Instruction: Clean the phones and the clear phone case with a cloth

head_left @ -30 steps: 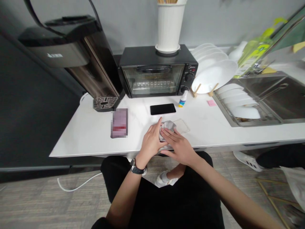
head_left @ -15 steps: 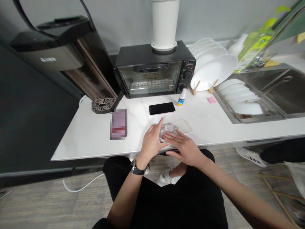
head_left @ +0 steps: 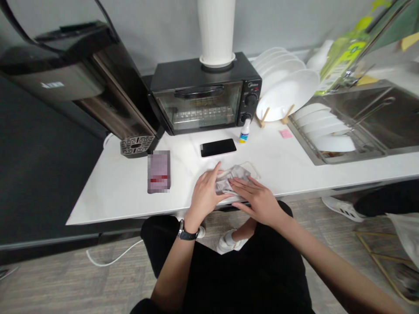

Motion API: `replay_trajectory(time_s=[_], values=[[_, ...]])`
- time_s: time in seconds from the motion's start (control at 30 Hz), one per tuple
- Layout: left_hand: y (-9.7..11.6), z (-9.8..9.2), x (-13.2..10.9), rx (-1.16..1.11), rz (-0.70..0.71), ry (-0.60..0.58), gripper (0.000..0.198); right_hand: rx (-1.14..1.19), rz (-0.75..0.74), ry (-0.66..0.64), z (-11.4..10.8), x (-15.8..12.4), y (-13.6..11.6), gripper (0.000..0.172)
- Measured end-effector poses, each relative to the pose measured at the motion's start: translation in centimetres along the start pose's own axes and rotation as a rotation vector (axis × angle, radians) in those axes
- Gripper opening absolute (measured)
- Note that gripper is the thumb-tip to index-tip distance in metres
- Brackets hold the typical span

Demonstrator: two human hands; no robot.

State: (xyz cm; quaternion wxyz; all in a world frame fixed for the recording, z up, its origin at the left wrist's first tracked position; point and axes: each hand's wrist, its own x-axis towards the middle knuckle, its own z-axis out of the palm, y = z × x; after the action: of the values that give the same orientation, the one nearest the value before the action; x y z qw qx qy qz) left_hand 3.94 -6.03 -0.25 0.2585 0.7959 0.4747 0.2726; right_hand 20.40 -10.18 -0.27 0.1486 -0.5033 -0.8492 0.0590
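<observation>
On the white counter near its front edge lies a clear phone case (head_left: pixel 253 169), partly hidden under a crumpled grey cloth (head_left: pixel 225 181). My left hand (head_left: pixel 205 192) grips the left end of the case between thumb and fingers. With its fingers pressed together over the cloth, my right hand (head_left: pixel 257 199) holds it against the case. Just beyond my hands a phone (head_left: pixel 218 148) lies flat with its dark screen up. Behind its right end stands a small white spray bottle (head_left: pixel 244 132) with a blue and yellow label.
A purple box-like item (head_left: pixel 159 171) lies left. Behind stand a water dispenser (head_left: pixel 94 83) and a toaster oven (head_left: pixel 199 98) bearing a white pot (head_left: pixel 216 32). Plates (head_left: pixel 288 96) fill a rack beside the sink (head_left: pixel 389 113). Another person's shoe (head_left: pixel 342 208) is on the floor right.
The cloth is spread wider and flatter under my right hand, covering more of the case. My left hand keeps its place at the case. The view has shifted slightly right.
</observation>
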Motion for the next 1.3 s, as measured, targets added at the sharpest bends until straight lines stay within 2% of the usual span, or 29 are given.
replay_trajectory(time_s=[0.1, 0.17, 0.23, 0.33, 0.4, 0.47, 0.57, 0.63, 0.7, 0.83, 0.9, 0.97, 1.07, 1.13, 1.2, 1.3], values=[[0.1, 0.1, 0.1, 0.004, -0.005, 0.0, 0.082, -0.064, 0.128, 0.039, -0.9, -0.8, 2.5, 0.042], [0.1, 0.2, 0.2, 0.002, 0.0, 0.004, 0.079, -0.104, 0.191, 0.074, -0.8, -0.3, 2.7, 0.043], [0.0, 0.2, 0.2, -0.006, 0.011, 0.01, 0.077, -0.114, 0.207, 0.091, -0.1, 0.6, 1.5, 0.047], [-0.3, 0.3, 0.0, 0.013, 0.008, -0.001, 0.073, -0.069, 0.127, 0.058, 1.0, 1.6, -1.2, 0.05], [-0.3, 0.4, -0.1, 0.05, 0.011, -0.014, 0.073, -0.028, 0.054, 0.019, 1.1, 1.3, -2.0, 0.051], [-0.2, 0.4, -0.1, 0.084, 0.026, -0.026, 0.075, -0.005, 0.024, -0.005, 0.7, 0.4, -1.5, 0.048], [0.2, 0.6, 0.0, 0.115, 0.047, -0.036, 0.079, -0.033, 0.114, 0.03, 0.2, -0.6, 0.8, 0.042], [0.3, 0.7, 0.2, 0.131, 0.059, -0.041, 0.08, -0.069, 0.196, 0.079, 0.2, -0.5, 1.8, 0.043], [0.3, 0.7, 0.3, 0.151, 0.065, -0.049, 0.08, -0.088, 0.216, 0.107, 0.7, 0.3, 1.4, 0.046], [0.0, 0.8, 0.2, 0.2, 0.047, -0.039, 0.078, -0.041, 0.079, 0.056, 1.5, 1.3, -1.6, 0.054], [0.0, 0.8, 0.2, 0.208, 0.045, -0.039, 0.075, -0.006, 0.013, 0.023, 1.3, 0.8, -1.9, 0.053], [0.2, 0.8, 0.2, 0.204, 0.046, -0.042, 0.076, 0.003, 0.017, 0.016, 0.7, -0.1, -0.8, 0.048], [0.5, 0.8, 0.4, 0.19, 0.053, -0.032, 0.079, -0.039, 0.138, 0.072, -0.2, -0.8, 1.6, 0.041], [0.6, 0.8, 0.5, 0.181, 0.061, -0.023, 0.078, -0.066, 0.205, 0.114, -0.2, -0.5, 1.9, 0.042], [0.5, 0.8, 0.5, 0.179, 0.059, -0.015, 0.075, -0.058, 0.186, 0.109, 0.3, 0.4, 0.8, 0.046], [0.3, 0.7, 0.3, 0.196, 0.042, -0.005, 0.069, 0.001, 0.059, 0.045, 1.0, 1.2, -1.7, 0.052]])
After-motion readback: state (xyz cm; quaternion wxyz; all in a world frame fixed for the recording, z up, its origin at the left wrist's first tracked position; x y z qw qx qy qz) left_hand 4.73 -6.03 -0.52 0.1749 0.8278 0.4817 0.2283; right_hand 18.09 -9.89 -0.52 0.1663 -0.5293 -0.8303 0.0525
